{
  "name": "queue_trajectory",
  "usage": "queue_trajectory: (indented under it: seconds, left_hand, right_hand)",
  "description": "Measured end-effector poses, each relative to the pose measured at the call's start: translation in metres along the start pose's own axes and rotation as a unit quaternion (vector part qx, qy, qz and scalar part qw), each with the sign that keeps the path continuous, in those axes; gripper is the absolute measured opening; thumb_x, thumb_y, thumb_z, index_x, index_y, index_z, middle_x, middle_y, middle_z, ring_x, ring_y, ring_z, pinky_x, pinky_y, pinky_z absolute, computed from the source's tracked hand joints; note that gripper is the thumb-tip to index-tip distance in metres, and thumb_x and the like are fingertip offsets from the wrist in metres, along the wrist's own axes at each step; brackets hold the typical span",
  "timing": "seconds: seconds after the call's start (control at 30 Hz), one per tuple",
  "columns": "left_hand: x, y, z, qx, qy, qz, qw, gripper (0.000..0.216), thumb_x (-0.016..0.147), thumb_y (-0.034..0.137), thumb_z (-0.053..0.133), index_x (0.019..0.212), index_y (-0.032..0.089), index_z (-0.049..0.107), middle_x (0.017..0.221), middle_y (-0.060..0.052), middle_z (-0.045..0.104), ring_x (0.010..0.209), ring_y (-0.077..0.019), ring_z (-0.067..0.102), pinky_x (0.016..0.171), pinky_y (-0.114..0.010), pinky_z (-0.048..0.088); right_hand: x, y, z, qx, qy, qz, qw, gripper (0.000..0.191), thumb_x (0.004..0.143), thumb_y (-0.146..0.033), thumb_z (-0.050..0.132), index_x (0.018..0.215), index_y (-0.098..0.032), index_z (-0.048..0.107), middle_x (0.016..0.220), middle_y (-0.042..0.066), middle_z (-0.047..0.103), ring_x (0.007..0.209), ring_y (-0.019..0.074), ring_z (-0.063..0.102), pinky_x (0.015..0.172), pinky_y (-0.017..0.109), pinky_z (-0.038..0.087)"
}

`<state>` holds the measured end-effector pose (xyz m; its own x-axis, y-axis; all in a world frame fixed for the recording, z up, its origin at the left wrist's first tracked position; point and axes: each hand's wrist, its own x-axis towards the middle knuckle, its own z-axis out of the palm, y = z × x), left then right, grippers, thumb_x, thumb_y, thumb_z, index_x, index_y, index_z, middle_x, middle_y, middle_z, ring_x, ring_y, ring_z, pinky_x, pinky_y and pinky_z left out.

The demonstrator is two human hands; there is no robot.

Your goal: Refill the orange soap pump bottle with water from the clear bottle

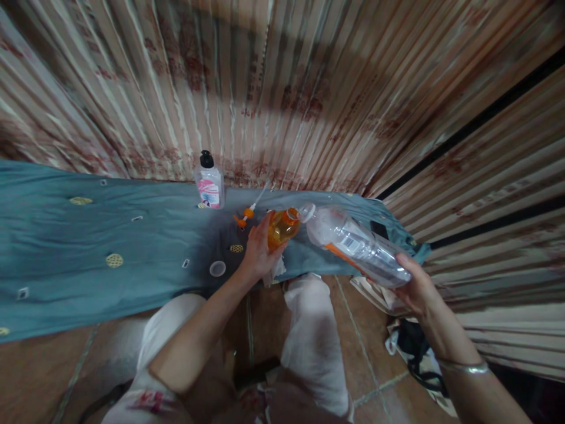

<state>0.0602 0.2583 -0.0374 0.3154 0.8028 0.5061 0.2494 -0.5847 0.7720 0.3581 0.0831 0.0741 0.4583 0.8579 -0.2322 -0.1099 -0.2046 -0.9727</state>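
Note:
My left hand (257,250) grips a small orange bottle (282,227) over the blue cloth (66,247), along with a bit of white tissue. My right hand (417,288) holds a large clear plastic bottle (357,244) by its base, tipped sideways. Its open neck points at the mouth of the orange bottle, almost touching it. A white cap (218,268) lies on the cloth just left of my left hand. An orange pump head (247,215) with its thin tube lies behind the orange bottle.
A clear bottle with a black cap and pink label (209,184) stands at the back against the striped curtain (309,88). My knees in white trousers are below the cloth, over a brown tiled floor. A dark bag (412,347) lies by my right arm.

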Motion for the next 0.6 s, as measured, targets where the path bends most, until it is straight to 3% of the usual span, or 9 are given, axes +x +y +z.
queue_trajectory:
  seconds: [0.17,0.6]
  left_hand:
    - [-0.0001,-0.0002,-0.0013,0.016,-0.005,0.006,1.0,0.082,0.085,0.043,0.073,0.155,0.023,0.034,0.152,-0.019,0.055,0.137,-0.0352,0.058,0.115,-0.059,0.044]
    - [0.0014,0.0024,-0.0016,0.02,-0.016,0.01,1.0,0.081,0.085,0.04,0.073,0.154,0.021,0.035,0.151,-0.019,0.056,0.134,-0.0353,0.059,0.114,-0.059,0.045]
  right_hand:
    - [0.0014,0.0022,-0.0014,-0.001,-0.002,-0.03,1.0,0.044,0.069,-0.052,0.082,0.104,-0.025,0.076,0.085,0.006,0.083,0.099,0.0369,0.078,0.092,0.055,0.063]
    - [0.0019,0.0026,-0.0048,-0.005,-0.003,-0.025,1.0,0.037,0.069,-0.053,0.082,0.093,-0.026,0.075,0.082,0.005,0.082,0.099,0.0362,0.078,0.092,0.056,0.062]
